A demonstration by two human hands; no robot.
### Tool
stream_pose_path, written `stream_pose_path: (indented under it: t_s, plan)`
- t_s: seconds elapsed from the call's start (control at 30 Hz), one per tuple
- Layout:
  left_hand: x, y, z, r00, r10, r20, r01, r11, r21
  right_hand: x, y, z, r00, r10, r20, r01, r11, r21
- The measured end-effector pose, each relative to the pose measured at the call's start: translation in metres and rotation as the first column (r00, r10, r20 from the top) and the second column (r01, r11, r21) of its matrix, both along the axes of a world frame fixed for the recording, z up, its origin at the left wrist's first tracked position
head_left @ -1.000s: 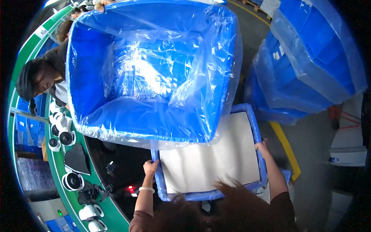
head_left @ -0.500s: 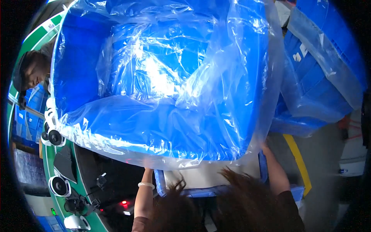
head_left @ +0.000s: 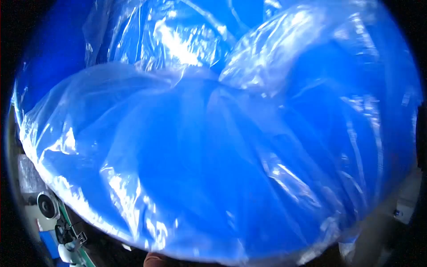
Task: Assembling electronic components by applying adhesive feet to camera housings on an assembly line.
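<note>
A large blue plastic bin (head_left: pixel 200 147) fills nearly the whole view, tipped so that I see its inner walls. Draped inside and over its rim is a clear plastic liner (head_left: pixel 262 66), wrinkled and shining with reflections. At the lower edge a small brownish piece of my left arm (head_left: pixel 155 259) shows below the bin's near rim. That rim covers my left hand, so its fingers are hidden. My right hand does not show anywhere.
At the lower left a green-edged bench (head_left: pixel 84 253) carries a round black-and-white device (head_left: pixel 47 205) and a white rounded device (head_left: pixel 69 253). Grey floor (head_left: pixel 376 231) is visible at the lower right.
The lined bin has come much closer and lower in view. It now covers both hands, the cardboard-coloured surface below and the stacked blue bins at right.
</note>
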State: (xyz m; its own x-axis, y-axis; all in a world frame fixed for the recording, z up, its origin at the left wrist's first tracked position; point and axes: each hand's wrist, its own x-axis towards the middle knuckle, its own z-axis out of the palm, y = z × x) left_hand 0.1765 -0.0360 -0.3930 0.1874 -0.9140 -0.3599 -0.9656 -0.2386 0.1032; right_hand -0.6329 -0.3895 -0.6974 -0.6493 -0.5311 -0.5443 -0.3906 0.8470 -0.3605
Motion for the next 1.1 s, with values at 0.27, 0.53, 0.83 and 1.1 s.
stream_pose_path:
  t_s: [0.27,0.53,0.83,1.1]
  plan:
    - [-0.115,-0.293,-0.093,0.997,0.065,-0.030,-0.064,0.997,0.034,0.016,0.022,-0.027,0.999,-0.033,0.027,0.033,0.999,-0.004]
    - [-0.177,-0.477,-0.113,0.985,0.165,-0.052,-0.158,0.979,0.129,0.075,0.086,-0.021,0.998,-0.035,0.054,0.032,0.998,0.055]
    - [-0.031,-0.349,-0.074,0.954,0.291,-0.071,-0.272,0.941,0.201,0.161,0.087,-0.008,0.996,-0.023,0.088,0.015,0.996,0.092]
    - [-0.012,-0.286,-0.078,0.904,0.418,-0.094,-0.388,0.891,0.234,0.175,0.061,0.007,0.993,0.013,0.120,-0.024,0.995,0.096]
